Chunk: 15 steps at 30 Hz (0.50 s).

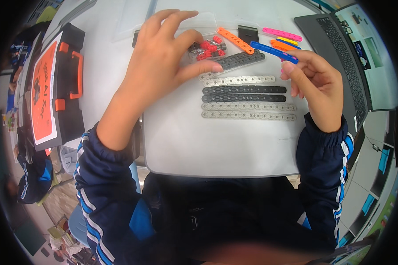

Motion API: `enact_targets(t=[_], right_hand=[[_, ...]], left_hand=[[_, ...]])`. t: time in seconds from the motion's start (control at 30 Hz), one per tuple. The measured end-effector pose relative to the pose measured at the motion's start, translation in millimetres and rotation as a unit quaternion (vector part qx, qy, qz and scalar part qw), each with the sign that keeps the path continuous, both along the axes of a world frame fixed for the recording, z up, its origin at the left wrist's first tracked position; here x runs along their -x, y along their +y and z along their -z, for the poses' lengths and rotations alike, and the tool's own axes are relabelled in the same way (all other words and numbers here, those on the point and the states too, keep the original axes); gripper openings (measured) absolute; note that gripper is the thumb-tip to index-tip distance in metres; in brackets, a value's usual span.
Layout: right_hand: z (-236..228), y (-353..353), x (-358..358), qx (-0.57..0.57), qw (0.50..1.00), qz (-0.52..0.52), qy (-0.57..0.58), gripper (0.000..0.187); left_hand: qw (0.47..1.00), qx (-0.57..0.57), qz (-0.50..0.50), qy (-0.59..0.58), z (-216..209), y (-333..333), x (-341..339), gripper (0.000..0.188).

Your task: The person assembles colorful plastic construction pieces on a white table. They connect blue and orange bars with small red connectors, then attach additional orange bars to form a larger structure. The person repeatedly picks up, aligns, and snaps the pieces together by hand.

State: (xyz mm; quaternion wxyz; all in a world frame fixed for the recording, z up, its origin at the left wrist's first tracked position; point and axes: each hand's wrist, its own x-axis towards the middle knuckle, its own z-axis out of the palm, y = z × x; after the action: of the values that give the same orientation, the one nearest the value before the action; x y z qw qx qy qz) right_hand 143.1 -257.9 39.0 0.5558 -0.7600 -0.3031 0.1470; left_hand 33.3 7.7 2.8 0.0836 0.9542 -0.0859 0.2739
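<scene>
My right hand (pixel 316 81) pinches a blue perforated strip (pixel 274 52) between thumb and fingers, holding it above the table's right side. Spread over a pile of small red and grey connector pieces (pixel 211 48) is my left hand (pixel 161 51), its thumb and fingers apart. Whether a fingertip touches the pieces is hard to make out. An orange perforated strip (pixel 235 40) lies between the hands, beside dark grey strips (pixel 241 61). Lower down, a light grey strip (pixel 239 81), black strips (pixel 243 90) and more light grey strips (pixel 247 115) lie in near-parallel rows.
A pink strip (pixel 282 34) lies at the far right near other coloured strips, partly behind my right hand. An open laptop (pixel 340 48) borders that side. At left stands a black case (pixel 70 110) with an orange handle (pixel 78 75). The white table (pixel 216 150) has a rounded front edge.
</scene>
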Motion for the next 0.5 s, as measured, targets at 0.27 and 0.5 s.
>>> enact_targets(t=[0.27,0.5], right_hand=[[5,2,0,-0.001,1.0,-0.004,0.0,0.023],[4,1,1,0.009,1.0,-0.011,0.007,0.026]], left_hand=[[0.999,0.052,0.017,-0.005,10,4,-4,0.016],[0.996,0.092,-0.016,0.018,9,4,-2,0.017]])
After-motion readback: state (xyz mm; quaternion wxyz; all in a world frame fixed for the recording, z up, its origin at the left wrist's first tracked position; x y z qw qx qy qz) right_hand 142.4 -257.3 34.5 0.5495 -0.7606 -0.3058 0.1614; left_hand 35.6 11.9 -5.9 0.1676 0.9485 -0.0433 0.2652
